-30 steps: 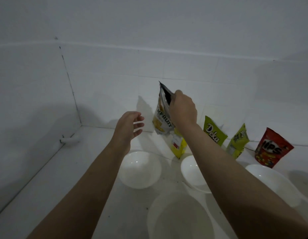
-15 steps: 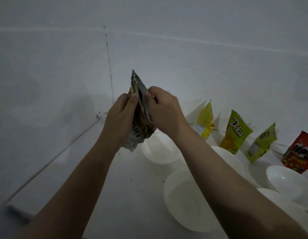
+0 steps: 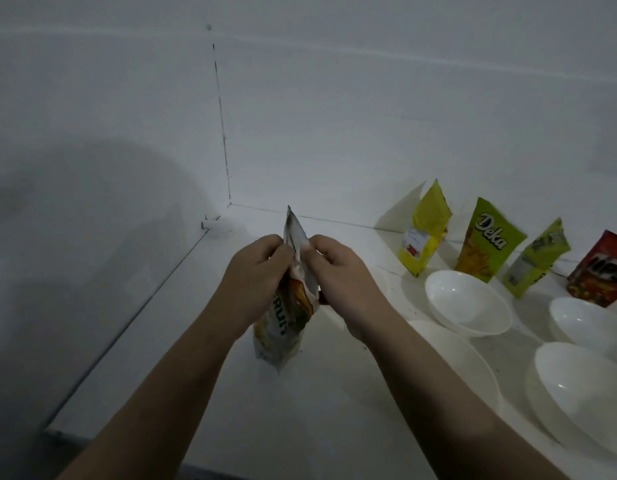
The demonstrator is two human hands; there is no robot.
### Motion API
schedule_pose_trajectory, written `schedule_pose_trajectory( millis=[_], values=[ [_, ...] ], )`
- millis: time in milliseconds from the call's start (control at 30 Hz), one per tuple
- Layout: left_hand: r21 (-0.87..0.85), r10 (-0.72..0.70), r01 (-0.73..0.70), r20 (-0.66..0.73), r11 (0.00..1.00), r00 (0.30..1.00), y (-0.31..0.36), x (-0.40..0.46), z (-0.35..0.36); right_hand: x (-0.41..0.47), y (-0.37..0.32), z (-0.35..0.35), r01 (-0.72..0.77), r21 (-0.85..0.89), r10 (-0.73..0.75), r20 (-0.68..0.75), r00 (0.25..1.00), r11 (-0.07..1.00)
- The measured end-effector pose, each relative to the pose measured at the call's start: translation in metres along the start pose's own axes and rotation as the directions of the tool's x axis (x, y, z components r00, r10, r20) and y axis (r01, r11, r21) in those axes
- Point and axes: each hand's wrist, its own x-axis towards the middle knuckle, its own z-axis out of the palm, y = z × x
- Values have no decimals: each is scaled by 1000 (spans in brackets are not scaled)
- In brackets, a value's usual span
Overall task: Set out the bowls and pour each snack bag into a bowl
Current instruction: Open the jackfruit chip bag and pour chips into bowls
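While both my left hand (image 3: 257, 268) and right hand (image 3: 338, 271) are pinching the snack bag (image 3: 286, 317) top, I am peeling gently, keeping it upright, left of the bowls (image 3: 468, 303).

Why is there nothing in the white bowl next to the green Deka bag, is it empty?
Yes, empty. The white bowl shows only its bare, shiny inside. Both hands are busy with the snack bag, so nothing is poured yet.
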Motion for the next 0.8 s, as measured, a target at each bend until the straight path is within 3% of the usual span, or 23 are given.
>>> schedule_pose_trajectory(
  millis=[100, 300, 467, 633, 800],
  values=[
    [41, 26, -26, -3, 999, 1000, -11, 3, -3, -3, 9, 2, -66, 42, 68, -46, 997, 997],
    [126, 99, -91, -62, 988, 993, -28, 5, -12, -6, 20, -15, -115, -172, 67, -260, 963, 978],
    [237, 149, -124, -91, 964, 985, -36, 8, -15, -9, 25, -16, -153, -290, 62, -299, 952, 945],
    [67, -72, 68, 62, 995, 995, -36, 15, -11, -7, 24, -8, -136, -166, 95, -237, 967, 977],
    [-15, -343, 360, 274, 933, 899, -28, 20, -5, -8, 23, -5, -101, -161, 73, -172, 982, 982]
  ],
)
